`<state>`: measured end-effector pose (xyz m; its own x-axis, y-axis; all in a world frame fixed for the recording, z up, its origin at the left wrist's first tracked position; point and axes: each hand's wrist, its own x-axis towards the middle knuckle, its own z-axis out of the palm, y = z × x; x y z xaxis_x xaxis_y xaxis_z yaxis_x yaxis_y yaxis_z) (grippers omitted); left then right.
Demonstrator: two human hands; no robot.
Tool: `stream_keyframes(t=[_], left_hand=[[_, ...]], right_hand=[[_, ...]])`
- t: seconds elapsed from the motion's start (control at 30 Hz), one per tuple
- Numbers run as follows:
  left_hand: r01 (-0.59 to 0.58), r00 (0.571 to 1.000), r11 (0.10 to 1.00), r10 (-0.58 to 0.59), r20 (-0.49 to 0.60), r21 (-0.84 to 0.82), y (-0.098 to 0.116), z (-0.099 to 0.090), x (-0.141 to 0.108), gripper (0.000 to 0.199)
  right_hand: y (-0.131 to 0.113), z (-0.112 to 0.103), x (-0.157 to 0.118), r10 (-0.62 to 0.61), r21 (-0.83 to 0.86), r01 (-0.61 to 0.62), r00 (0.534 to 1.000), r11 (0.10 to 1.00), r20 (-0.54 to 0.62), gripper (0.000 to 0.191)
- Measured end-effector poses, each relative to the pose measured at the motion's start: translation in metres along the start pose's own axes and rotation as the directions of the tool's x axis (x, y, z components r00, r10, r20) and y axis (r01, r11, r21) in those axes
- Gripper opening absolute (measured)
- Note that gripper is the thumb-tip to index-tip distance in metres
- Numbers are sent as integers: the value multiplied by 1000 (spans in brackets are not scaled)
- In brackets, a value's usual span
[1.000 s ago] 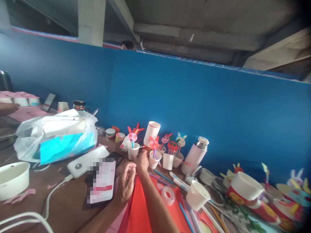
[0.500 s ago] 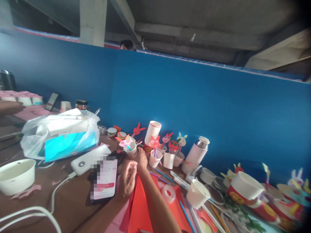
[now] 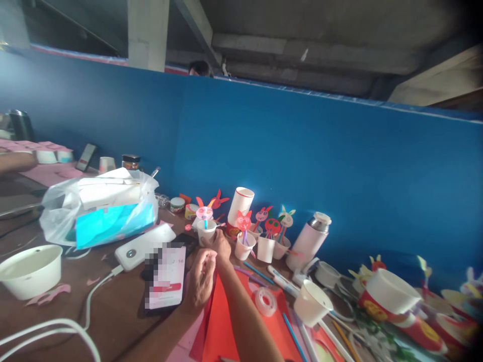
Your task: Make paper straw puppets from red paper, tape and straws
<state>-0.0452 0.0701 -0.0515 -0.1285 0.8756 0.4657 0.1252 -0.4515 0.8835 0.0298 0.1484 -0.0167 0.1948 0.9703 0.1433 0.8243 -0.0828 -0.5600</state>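
Observation:
My right hand (image 3: 222,246) reaches forward with its fingers closed at the lower side of a small white paper cup (image 3: 206,234). A pink paper rabbit head (image 3: 205,213) rises from that cup on a blue stick. My left hand (image 3: 202,279) rests nearer to me, fingers curled together, and nothing shows in it. It lies between a phone (image 3: 169,281) and my right forearm. Right of my right hand, a paper cup (image 3: 244,247) carries a red cat-like head (image 3: 243,221). Red paper sheets (image 3: 221,322) spread under my forearms.
A plastic bag (image 3: 56,206), a power bank (image 3: 145,246) with a white cable and a large paper bowl (image 3: 32,274) are at left. To the right are a tape roll (image 3: 266,301), a paper cup (image 3: 312,304), a thermos (image 3: 307,244) and several decorated cups. Another person's hand (image 3: 17,162) shows far left.
The paper cup at my right hand has turned more upright, and its rabbit head now stands straight above it. My left hand stays nearly in place. The view has shifted slightly left.

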Motion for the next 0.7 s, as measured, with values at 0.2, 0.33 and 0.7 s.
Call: stream_keyframes(t=[0.2,0.33,0.7], left_hand=[[-14,1000,1000,14,23,2,3,0,0,36],[3,1000,1000,-3,0,-2,2,3,-2,38],[-39,999,999,40,-26,29,7,1,0,37]], right_hand=[[5,-8,0,95,-17,-95,995,995,-7,31],[8,-9,0,135,-28,-135,991,990,0,32],[9,-15,-1,128,-87,-128,992,988,1,35]])
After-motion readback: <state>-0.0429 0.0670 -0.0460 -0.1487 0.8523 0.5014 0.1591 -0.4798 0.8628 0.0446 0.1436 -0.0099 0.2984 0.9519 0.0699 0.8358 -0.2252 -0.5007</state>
